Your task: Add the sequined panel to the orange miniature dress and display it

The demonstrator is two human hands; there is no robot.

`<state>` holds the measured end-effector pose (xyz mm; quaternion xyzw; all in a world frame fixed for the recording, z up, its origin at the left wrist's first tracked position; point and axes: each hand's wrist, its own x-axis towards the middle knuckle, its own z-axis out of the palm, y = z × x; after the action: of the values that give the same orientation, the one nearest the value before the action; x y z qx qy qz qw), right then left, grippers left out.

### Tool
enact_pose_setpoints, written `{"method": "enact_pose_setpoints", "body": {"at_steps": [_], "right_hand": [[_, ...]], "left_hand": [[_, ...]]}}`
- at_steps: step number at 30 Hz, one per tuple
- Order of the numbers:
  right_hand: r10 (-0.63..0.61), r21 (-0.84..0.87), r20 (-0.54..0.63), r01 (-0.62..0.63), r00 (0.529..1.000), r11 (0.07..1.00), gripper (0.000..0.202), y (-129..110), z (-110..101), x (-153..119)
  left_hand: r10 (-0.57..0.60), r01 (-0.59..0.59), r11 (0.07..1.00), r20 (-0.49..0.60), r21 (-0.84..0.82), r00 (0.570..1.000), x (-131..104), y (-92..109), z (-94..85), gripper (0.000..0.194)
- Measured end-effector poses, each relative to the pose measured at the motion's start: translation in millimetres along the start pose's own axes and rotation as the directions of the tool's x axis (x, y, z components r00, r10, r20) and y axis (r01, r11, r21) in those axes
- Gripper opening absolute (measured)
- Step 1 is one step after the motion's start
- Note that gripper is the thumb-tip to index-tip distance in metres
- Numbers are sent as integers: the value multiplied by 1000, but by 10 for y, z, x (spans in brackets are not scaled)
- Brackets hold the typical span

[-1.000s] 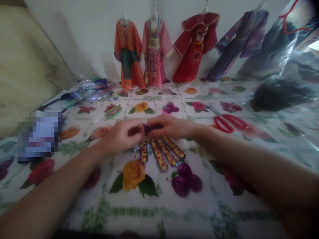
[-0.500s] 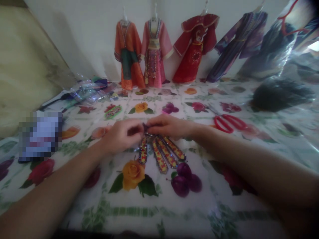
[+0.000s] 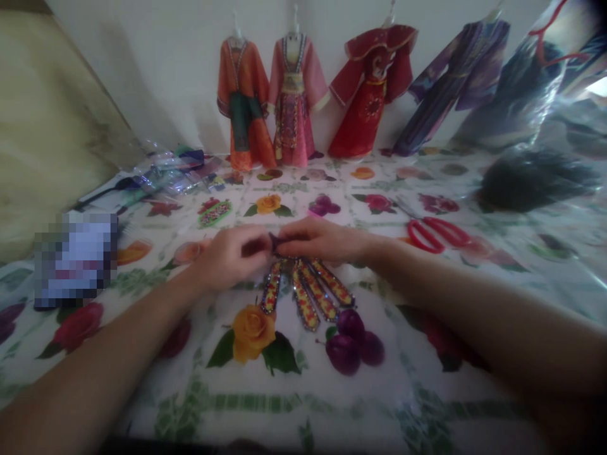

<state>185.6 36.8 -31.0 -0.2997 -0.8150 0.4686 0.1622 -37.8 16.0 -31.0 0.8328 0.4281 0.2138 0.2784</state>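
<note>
Several narrow decorated strips (image 3: 306, 296), red and yellow with dark beaded edges, fan out toward me on the flowered tablecloth. Their upper ends meet at a small dark piece between my fingertips. My left hand (image 3: 234, 254) pinches this joined end from the left, thumb and forefinger pressed together. From the right, my right hand (image 3: 322, 240) lies over the top of the strips with its fingers closed on them. The leftmost strip stands apart from the others. Fingertips hide most of the dark piece.
Red-handled scissors (image 3: 439, 234) lie to the right. A green-edged oval (image 3: 215, 213) with small beads is beyond my left hand. Four small dressed figures (image 3: 294, 101) stand along the wall. Plastic packets (image 3: 175, 170) lie back left, a dark bundle (image 3: 535, 180) back right, a blurred blue item (image 3: 80, 262) left.
The leftmost strip has swung slightly to the left at its lower end. My left hand has shifted a little to the left, still pinching; my right hand is nearly unmoved.
</note>
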Motion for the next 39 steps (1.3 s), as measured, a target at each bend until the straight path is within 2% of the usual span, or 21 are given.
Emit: {"method": "enact_pose_setpoints", "body": {"at_steps": [7, 18, 21, 25, 31, 39], "right_hand": [[-77, 20, -31, 77, 997, 997, 21, 64, 26, 25], [21, 50, -85, -16, 996, 999, 19, 29, 29, 5], [61, 58, -89, -56, 994, 997, 20, 7, 18, -11], [62, 117, -79, -52, 995, 992, 21, -4, 8, -10], [70, 100, -106, -59, 992, 993, 25, 19, 8, -1], [80, 120, -114, -67, 990, 991, 28, 18, 17, -12]], "left_hand": [[-22, 22, 1000, 11, -17, 1000, -3, 43, 10, 10], [-102, 102, 995, -101, -9, 990, -4, 16, 17, 16], [-118, 111, 992, -128, -63, 985, -11, 15, -6, 14], [-182, 138, 963, -180, -233, 967, 0, -14, 14, 20], [-236, 186, 850, -42, -493, 971, 17, -16, 93, 33], [-198, 146, 871, -63, -470, 978, 19, -31, 99, 34]]}}
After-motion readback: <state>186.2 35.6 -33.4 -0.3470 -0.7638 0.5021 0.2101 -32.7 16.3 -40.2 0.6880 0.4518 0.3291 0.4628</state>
